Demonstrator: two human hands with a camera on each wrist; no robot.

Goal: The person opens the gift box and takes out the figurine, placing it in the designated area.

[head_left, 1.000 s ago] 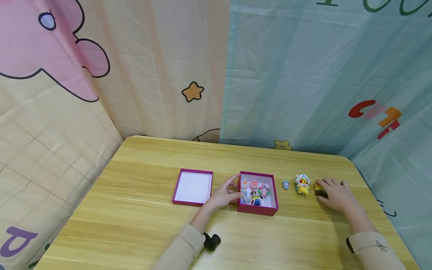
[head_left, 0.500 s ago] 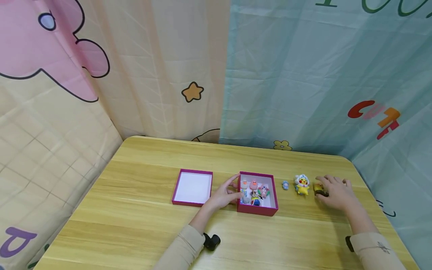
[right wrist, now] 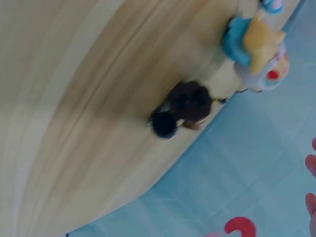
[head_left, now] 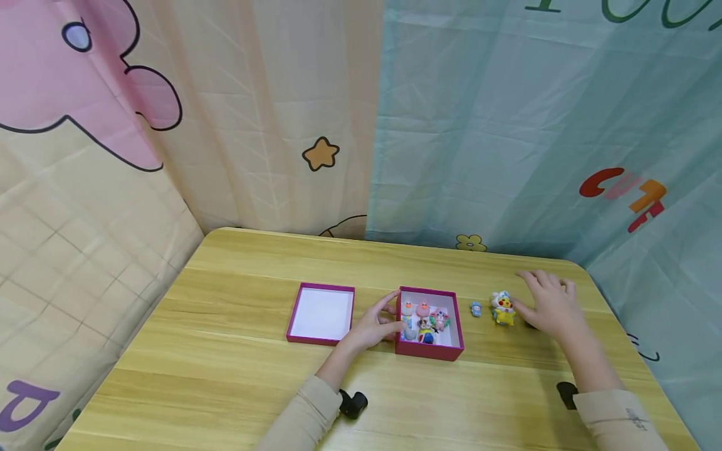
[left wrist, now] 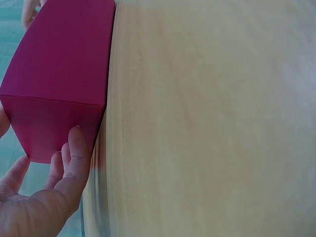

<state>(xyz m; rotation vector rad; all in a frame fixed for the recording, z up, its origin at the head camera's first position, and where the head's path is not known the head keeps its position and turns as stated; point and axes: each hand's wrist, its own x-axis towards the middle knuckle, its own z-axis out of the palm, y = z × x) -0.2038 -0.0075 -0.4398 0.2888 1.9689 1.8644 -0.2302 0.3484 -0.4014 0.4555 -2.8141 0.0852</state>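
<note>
My left hand point(head_left: 372, 322) grips the left wall of an uncovered magenta box point(head_left: 431, 352), the thumb over its rim. The outside of this box point(left wrist: 59, 49) fills the upper left of the left wrist view, with fingers on its end wall. Inside sit several small figurines point(head_left: 440, 319). At the right, my right hand point(head_left: 555, 307) hovers with spread fingers beside a yellow figurine point(head_left: 502, 308) in a white hood. It holds nothing visible. A small dark toy point(right wrist: 185, 106) lies on the table in the right wrist view; the hand mostly hides it in the head view.
A magenta-rimmed lid point(head_left: 321, 313) with a white inside lies left of the box. A tiny blue figurine point(head_left: 476, 309) stands between box and yellow figurine. Printed curtains point(head_left: 372, 125) hang behind the wooden table point(head_left: 254, 376).
My right hand has let go of the small dark toy and moved up and left, close to the yellow figurine. The left hand has stayed on the box.
</note>
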